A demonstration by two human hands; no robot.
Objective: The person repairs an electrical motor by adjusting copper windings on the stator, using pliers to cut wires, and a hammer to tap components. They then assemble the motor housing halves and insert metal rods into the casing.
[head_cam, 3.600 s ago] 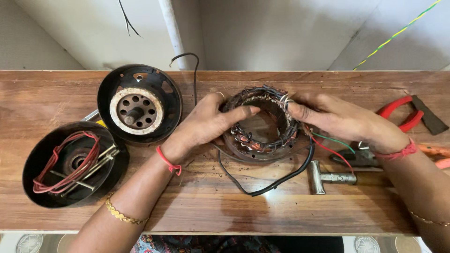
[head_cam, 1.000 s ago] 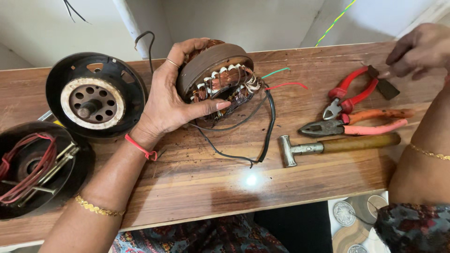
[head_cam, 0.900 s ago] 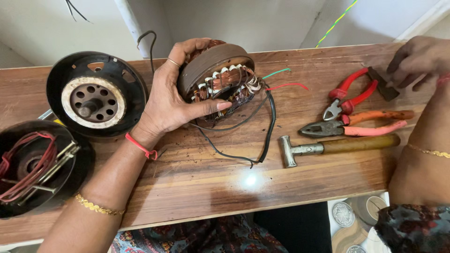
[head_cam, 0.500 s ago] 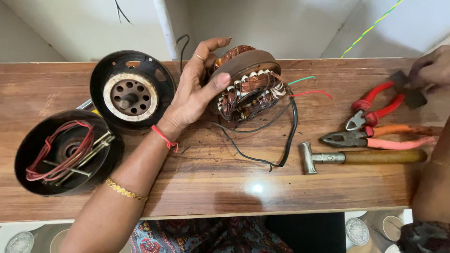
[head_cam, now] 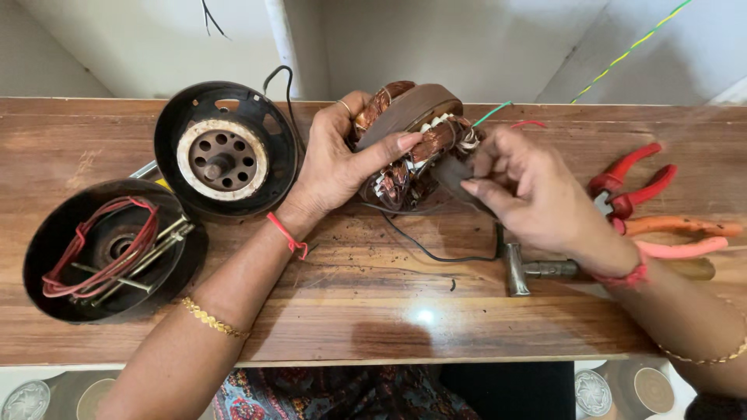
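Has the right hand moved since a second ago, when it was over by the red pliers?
Yes. The right hand has left the red pliers and crossed leftward to the wound motor core.

My wooden bench (head_cam: 373, 311) carried two black motor housings (head_cam: 226, 152) (head_cam: 109, 249), a hammer (head_cam: 537, 268), red pliers (head_cam: 630, 183), orange pliers (head_cam: 677, 233) and a loose black wire (head_cam: 436, 253).

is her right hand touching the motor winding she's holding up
Touching. The head view shows the right hand with fingertips pressed against the side of the copper winding, which the left hand grips.
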